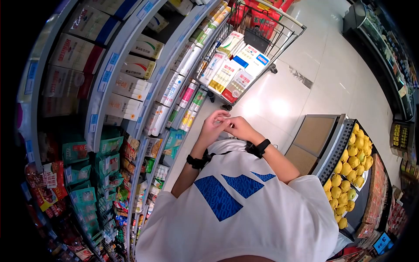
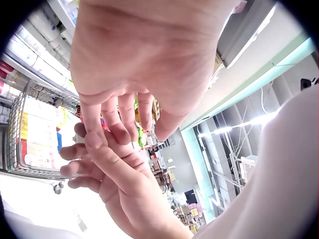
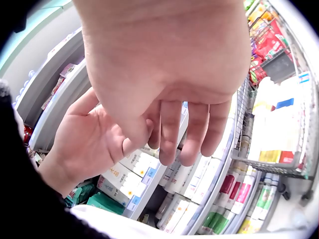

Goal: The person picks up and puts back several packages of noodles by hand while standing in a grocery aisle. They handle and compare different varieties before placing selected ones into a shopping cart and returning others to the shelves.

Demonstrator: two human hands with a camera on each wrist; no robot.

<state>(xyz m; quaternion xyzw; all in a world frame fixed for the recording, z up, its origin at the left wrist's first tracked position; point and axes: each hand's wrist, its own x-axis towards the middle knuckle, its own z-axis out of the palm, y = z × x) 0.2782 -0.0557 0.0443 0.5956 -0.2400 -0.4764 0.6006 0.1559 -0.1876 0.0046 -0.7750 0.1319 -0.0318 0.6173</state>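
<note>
My left hand (image 1: 213, 127) and right hand (image 1: 242, 129) meet in front of my waist, fingers touching. Seen from the left wrist, the right hand's thumb (image 2: 107, 157) lies against the left index finger (image 2: 92, 119), while the other left fingers hang loosely. The right wrist view shows the right hand's fingers (image 3: 192, 134) fairly straight and the left palm (image 3: 94, 139) turned toward the camera behind it. No product shows in either hand. Just beyond the hands stands a wire shopping cart (image 1: 279, 41) with white boxed packs (image 1: 251, 59) in it.
Shelves (image 1: 98, 83) of packaged goods run along the left, with teal bags (image 1: 83, 196) lower down. Red bags (image 1: 266, 17) sit at the cart's far end. To the right is a display of yellow fruit (image 1: 349, 170) beside a brown-panelled stand (image 1: 314, 135).
</note>
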